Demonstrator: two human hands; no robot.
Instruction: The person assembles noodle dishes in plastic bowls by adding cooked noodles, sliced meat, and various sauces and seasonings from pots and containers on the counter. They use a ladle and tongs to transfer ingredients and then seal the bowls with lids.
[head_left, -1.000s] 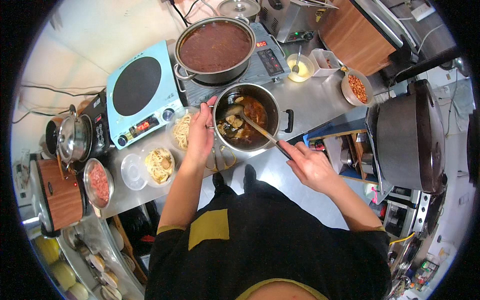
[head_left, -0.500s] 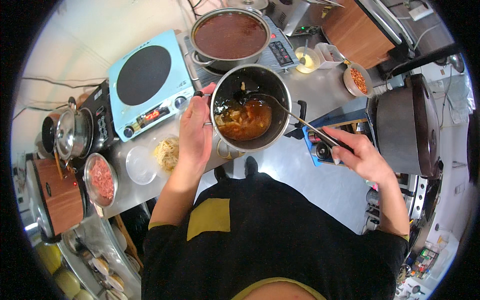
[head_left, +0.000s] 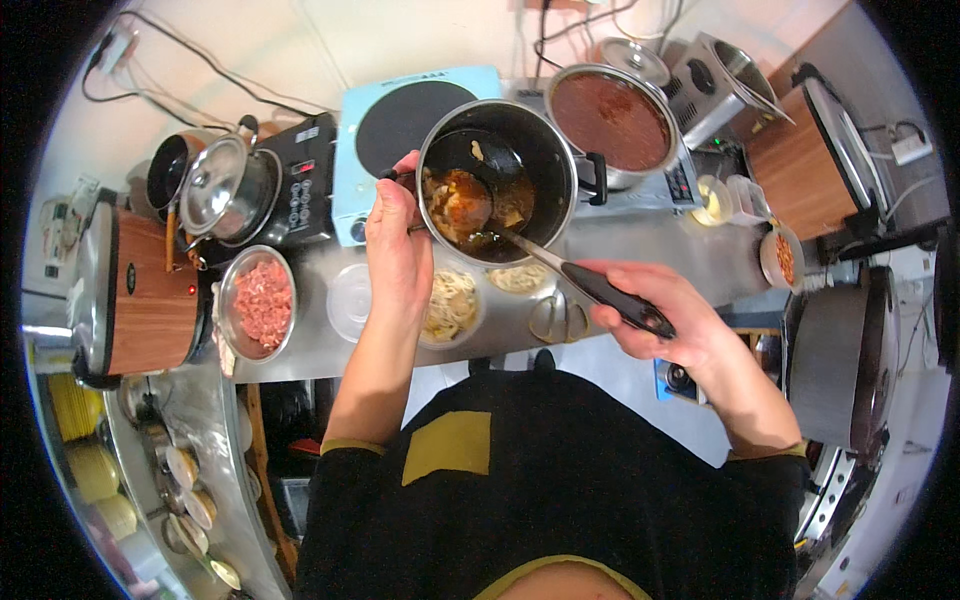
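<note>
My left hand point(head_left: 397, 250) is closed on the side handle of a deep dark-lined pot point(head_left: 548, 150), holding it tilted above the counter so its inside shows. Brown broth with pale, soft pieces lies in the pot. Wrapped round the black grip of a ladle point(head_left: 610, 293), my right hand point(head_left: 675, 312) is at the pot's near right side. The ladle's bowl is down inside the pot with reddish-brown broth in it. A second black handle point(head_left: 596, 178) sticks out on the pot's right, with no hand on it.
Behind the pot is a light-blue hotplate point(head_left: 470, 85); a large pot of red-brown liquid point(head_left: 612, 120) stands right of it. Along the counter are a bowl of raw meat point(head_left: 262, 305), a clear lid point(head_left: 348, 300), noodle-like strands point(head_left: 450, 308), a lidded saucepan point(head_left: 225, 190) and a peanut bowl point(head_left: 783, 258).
My view has turned, and the held pot now hangs over the counter's middle, in front of the blue hotplate. The ladle's bowl has shifted to the pot's left side, and its handle comes out lower.
</note>
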